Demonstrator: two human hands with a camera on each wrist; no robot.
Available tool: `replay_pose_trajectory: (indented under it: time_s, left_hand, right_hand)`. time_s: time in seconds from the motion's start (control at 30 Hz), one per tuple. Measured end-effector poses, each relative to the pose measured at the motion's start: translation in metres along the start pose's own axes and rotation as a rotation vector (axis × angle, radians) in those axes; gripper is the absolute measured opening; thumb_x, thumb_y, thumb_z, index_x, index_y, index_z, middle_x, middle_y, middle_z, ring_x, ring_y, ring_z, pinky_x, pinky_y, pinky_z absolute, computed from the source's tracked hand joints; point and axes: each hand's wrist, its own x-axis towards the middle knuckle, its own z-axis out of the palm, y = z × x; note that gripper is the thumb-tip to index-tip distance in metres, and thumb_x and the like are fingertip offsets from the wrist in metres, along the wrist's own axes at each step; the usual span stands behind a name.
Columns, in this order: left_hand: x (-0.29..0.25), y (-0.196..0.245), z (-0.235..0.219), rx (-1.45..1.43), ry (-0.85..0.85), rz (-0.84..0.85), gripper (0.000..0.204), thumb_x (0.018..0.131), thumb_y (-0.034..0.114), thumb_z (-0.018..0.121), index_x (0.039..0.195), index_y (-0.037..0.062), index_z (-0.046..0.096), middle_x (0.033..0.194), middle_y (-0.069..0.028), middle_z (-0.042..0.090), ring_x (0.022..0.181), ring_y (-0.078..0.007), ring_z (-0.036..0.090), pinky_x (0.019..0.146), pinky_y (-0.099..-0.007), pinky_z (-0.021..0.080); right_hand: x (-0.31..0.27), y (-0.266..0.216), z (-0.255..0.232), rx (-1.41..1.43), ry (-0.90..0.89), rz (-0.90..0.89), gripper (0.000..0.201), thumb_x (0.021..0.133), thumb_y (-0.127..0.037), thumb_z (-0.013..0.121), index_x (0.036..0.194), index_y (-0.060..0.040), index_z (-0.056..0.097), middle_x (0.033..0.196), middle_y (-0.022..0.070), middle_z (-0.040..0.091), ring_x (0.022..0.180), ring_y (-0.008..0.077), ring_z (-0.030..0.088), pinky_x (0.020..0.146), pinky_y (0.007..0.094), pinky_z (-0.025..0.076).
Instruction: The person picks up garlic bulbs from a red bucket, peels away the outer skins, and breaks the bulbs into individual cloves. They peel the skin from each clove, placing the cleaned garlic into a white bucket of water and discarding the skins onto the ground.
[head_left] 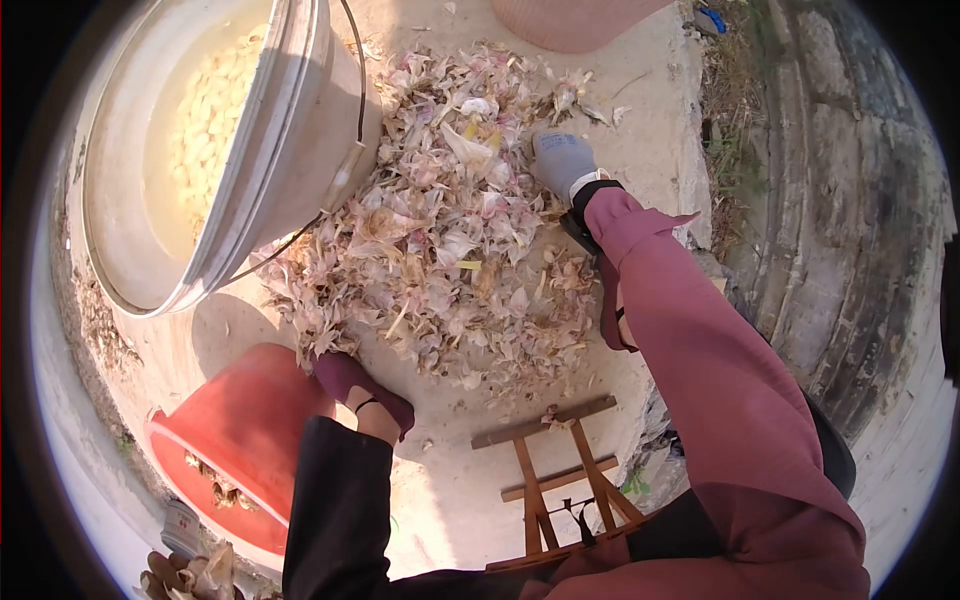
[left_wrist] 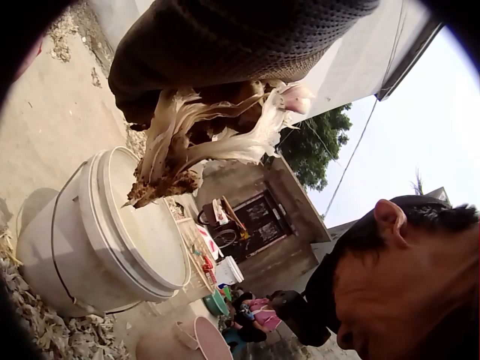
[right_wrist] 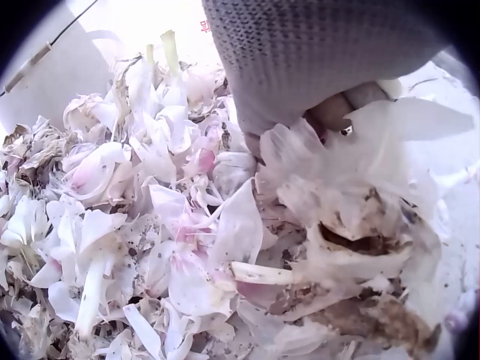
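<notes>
In the left wrist view, my gloved left hand grips a bunch of dry garlic husk with pale stalks, a dirt-covered root end and a pinkish tip. The same husk shows at the lower left edge of the head view. My right hand, in a grey glove, is down at the right side of a wide heap of garlic skins. Seen from the right wrist, its bare fingertips curl in behind papery skins, which partly hide them.
A white bucket holds peeled garlic cloves in liquid, left of the heap. A tilted red tub stands by my left foot. Below the heap is a wooden stool. Another person sits farther off near basins.
</notes>
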Motion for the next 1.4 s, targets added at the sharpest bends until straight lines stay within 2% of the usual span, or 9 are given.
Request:
replay_pose_trajectory:
  time_s: [0.53, 0.63, 0.73, 0.83, 1.03, 1.1, 1.17, 1.23, 1.4]
  left_hand:
    - [0.005, 0.012, 0.005, -0.119, 0.01, -0.033, 0.055, 0.093, 0.039, 0.062, 0.138, 0.0088, 0.049, 0.133, -0.0175, 0.053, 0.121, -0.0343, 0.055, 0.106, -0.0543, 0.042]
    - [0.011, 0.015, 0.006, -0.14, 0.016, -0.029, 0.055, 0.093, 0.039, 0.062, 0.138, 0.0086, 0.049, 0.133, -0.0176, 0.053, 0.121, -0.0342, 0.055, 0.106, -0.0541, 0.042]
    - [0.015, 0.017, 0.003, -0.158, 0.022, -0.033, 0.056, 0.093, 0.039, 0.062, 0.138, 0.0084, 0.049, 0.133, -0.0177, 0.053, 0.121, -0.0342, 0.055, 0.106, -0.0538, 0.042]
    - [0.019, 0.023, 0.0, -0.178, 0.034, -0.05, 0.056, 0.093, 0.039, 0.062, 0.138, 0.0083, 0.049, 0.133, -0.0178, 0.053, 0.121, -0.0342, 0.055, 0.106, -0.0536, 0.042]
    - [0.023, 0.027, -0.004, -0.207, 0.046, -0.062, 0.057, 0.093, 0.039, 0.063, 0.139, 0.0079, 0.048, 0.134, -0.0179, 0.053, 0.121, -0.0341, 0.055, 0.106, -0.0531, 0.042]
    - [0.023, 0.025, -0.005, -0.213, 0.041, -0.062, 0.057, 0.093, 0.039, 0.063, 0.139, 0.0078, 0.048, 0.134, -0.018, 0.053, 0.121, -0.0341, 0.055, 0.106, -0.0529, 0.042]
    - [0.022, 0.024, -0.005, -0.218, 0.039, -0.074, 0.058, 0.093, 0.039, 0.063, 0.139, 0.0077, 0.048, 0.134, -0.0181, 0.053, 0.121, -0.0341, 0.055, 0.106, -0.0527, 0.042]
    - [0.02, 0.022, -0.004, -0.227, 0.037, -0.088, 0.058, 0.093, 0.039, 0.064, 0.139, 0.0076, 0.048, 0.134, -0.0181, 0.052, 0.121, -0.034, 0.055, 0.106, -0.0526, 0.042]
    - [0.012, 0.019, -0.003, -0.256, 0.034, -0.127, 0.059, 0.092, 0.039, 0.064, 0.139, 0.0073, 0.048, 0.134, -0.0182, 0.052, 0.121, -0.034, 0.055, 0.106, -0.0522, 0.042]
  right_hand:
    - [-0.003, 0.013, 0.017, 0.261, 0.195, 0.195, 0.025, 0.083, -0.023, 0.064, 0.101, -0.0079, 0.072, 0.104, 0.0149, 0.073, 0.096, 0.0308, 0.071, 0.084, 0.0408, 0.055]
    - [0.0, 0.05, 0.029, 0.837, 0.199, -0.007, 0.023, 0.086, -0.021, 0.062, 0.101, -0.004, 0.066, 0.088, 0.0118, 0.07, 0.072, 0.0215, 0.065, 0.066, 0.0348, 0.052]
    - [-0.02, 0.058, 0.016, 2.108, -0.301, -0.117, 0.018, 0.087, -0.005, 0.054, 0.104, -0.0024, 0.055, 0.068, -0.0039, 0.041, 0.048, 0.0043, 0.026, 0.045, 0.022, 0.021]
    - [-0.035, 0.056, 0.021, 2.597, -0.3, -0.19, 0.015, 0.087, -0.009, 0.056, 0.101, -0.003, 0.054, 0.074, -0.0016, 0.046, 0.048, 0.0049, 0.028, 0.046, 0.023, 0.024]
    - [-0.036, 0.018, 0.013, 2.565, -0.161, 0.128, 0.023, 0.094, -0.024, 0.051, 0.1, -0.0033, 0.06, 0.096, 0.0157, 0.061, 0.071, 0.0187, 0.049, 0.051, 0.0221, 0.038]
    - [-0.034, 0.006, 0.003, 2.618, -0.602, -0.125, 0.027, 0.098, -0.029, 0.051, 0.101, -0.0034, 0.06, 0.098, 0.0141, 0.061, 0.068, 0.016, 0.048, 0.049, 0.0217, 0.037]
    - [-0.022, -0.007, 0.005, 2.517, -0.571, -0.158, 0.027, 0.102, -0.029, 0.049, 0.103, -0.0045, 0.059, 0.1, 0.0124, 0.06, 0.066, 0.0116, 0.046, 0.048, 0.02, 0.035]
    - [-0.019, -0.017, 0.002, 2.487, -0.65, -0.532, 0.027, 0.105, -0.027, 0.047, 0.11, -0.0025, 0.057, 0.1, 0.0106, 0.058, 0.065, 0.008, 0.045, 0.047, 0.0185, 0.033]
    - [-0.036, -0.026, -0.022, 2.292, -0.448, -0.108, 0.039, 0.107, -0.029, 0.044, 0.127, 0.004, 0.052, 0.101, 0.0076, 0.054, 0.066, 0.0068, 0.044, 0.048, 0.0172, 0.034]
